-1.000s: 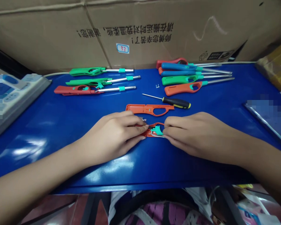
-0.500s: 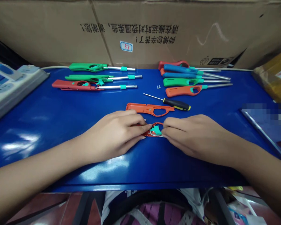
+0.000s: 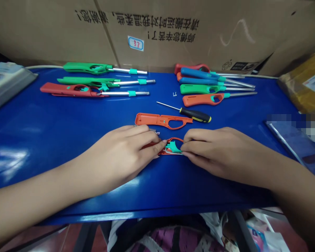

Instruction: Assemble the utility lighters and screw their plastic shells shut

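My left hand (image 3: 123, 154) and my right hand (image 3: 220, 150) meet over an opened orange lighter shell (image 3: 170, 147) lying on the blue table (image 3: 55, 133). Both hands pinch it with closed fingers, one from each side. A teal trigger piece (image 3: 174, 147) shows between my fingertips. Most of the shell is hidden under my left hand. Just behind lies the other orange shell half (image 3: 162, 120), with a black-handled screwdriver (image 3: 194, 114) beside it.
Three long lighters (image 3: 94, 82) lie at the back left and several more (image 3: 207, 87) at the back right. A tiny white part (image 3: 175, 93) sits between them. Cardboard boxes (image 3: 157, 31) wall the back. A grey power strip (image 3: 5, 82) is at the left, a flat dark object (image 3: 299, 147) at the right.
Both hands stay on the orange shell with only small finger movements. The view has shifted, so the table's things sit a little further left and the power strip is nearer the frame's edge.
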Tool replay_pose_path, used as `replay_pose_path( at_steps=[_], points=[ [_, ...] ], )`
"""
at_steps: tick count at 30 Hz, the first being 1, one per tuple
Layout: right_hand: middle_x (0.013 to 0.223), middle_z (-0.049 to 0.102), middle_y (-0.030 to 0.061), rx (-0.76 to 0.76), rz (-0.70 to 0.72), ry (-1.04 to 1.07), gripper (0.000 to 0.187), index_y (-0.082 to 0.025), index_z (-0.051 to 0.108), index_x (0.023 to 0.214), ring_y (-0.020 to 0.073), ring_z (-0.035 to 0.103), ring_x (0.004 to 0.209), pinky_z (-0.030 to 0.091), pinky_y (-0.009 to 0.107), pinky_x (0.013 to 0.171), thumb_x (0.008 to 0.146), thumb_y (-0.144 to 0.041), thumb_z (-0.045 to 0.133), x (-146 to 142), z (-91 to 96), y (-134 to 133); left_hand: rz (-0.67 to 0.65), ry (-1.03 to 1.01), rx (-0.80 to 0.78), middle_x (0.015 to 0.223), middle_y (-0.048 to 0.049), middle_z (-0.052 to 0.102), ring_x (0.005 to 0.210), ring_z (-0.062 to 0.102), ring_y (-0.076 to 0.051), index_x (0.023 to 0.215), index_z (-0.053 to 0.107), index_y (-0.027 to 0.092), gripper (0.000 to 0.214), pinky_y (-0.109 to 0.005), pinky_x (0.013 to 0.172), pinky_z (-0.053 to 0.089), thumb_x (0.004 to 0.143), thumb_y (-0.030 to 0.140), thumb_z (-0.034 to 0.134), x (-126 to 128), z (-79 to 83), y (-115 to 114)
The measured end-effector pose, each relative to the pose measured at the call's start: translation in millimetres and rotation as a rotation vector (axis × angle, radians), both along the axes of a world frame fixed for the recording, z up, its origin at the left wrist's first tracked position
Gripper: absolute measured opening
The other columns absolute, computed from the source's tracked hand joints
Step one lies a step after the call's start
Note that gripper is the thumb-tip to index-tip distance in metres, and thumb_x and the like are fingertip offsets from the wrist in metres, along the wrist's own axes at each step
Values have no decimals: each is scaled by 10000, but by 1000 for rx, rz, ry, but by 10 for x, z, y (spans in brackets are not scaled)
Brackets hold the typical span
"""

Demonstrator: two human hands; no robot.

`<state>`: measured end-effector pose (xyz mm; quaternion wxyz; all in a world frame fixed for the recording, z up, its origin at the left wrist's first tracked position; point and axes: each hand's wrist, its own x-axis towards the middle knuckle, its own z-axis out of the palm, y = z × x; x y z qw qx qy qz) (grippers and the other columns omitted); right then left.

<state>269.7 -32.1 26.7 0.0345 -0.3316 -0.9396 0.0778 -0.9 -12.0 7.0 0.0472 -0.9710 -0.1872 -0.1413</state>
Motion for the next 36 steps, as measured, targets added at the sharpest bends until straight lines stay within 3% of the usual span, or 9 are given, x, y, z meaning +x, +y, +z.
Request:
replay_pose_path(
  at_steps=[7, 15, 24, 28, 33, 36],
  points=[
    [984, 675, 59, 25, 66, -8, 258, -161, 673, 1073, 152, 589, 737, 318, 308, 588, 1036, -178, 418, 20, 2, 9, -1, -3, -25, 1073, -114, 706, 978, 675, -278, 1233, 680, 120, 282, -432, 787, 599, 1036, 237, 516, -16, -3, -6],
    [932, 676, 38, 20, 114, -24, 275, -164, 706, 1051, 147, 574, 676, 343, 299, 572, 1012, -118, 437, 0, 1, 28, 5, 16, -79, 1046, -120, 692, 961, 667, -268, 1208, 700, 131, 295, -429, 797, 584, 1050, 242, 478, -11, 25, -12],
    [887, 704, 11, -283, -148, 274, 199, -179, 745, 854, 121, 635, 792, 436, 253, 717, 944, -119, 578, -74, -15, 108, 19, 68, -79, 1074, -101, 685, 959, 648, -250, 1243, 685, 172, 294, -409, 808, 564, 1052, 257, 479, -6, 17, -8],
    [848, 694, -7, -425, -265, 389, 68, -191, 753, 870, 84, 549, 648, 401, 228, 603, 886, -190, 688, -78, -15, 164, 27, 38, -67, 1078, -95, 697, 948, 654, -247, 1245, 679, 164, 292, -388, 763, 552, 1049, 263, 487, -13, 27, 8],
    [779, 624, -15, -343, -328, 402, 118, -172, 714, 877, 68, 444, 548, 343, 225, 515, 896, -283, 678, 113, 103, 207, 57, 72, -88, 1089, -88, 676, 930, 637, -240, 1455, 528, 218, 426, -384, 752, 542, 1032, 242, 493, -1, 27, 6],
    [783, 640, -22, -326, -224, 255, 107, -189, 713, 939, 71, 473, 555, 351, 214, 518, 867, -268, 716, 247, 186, 214, 37, 144, -60, 1077, -91, 641, 909, 617, -250, 1497, 489, 283, 514, -382, 725, 529, 994, 180, 511, 8, 25, -3]
  ],
)
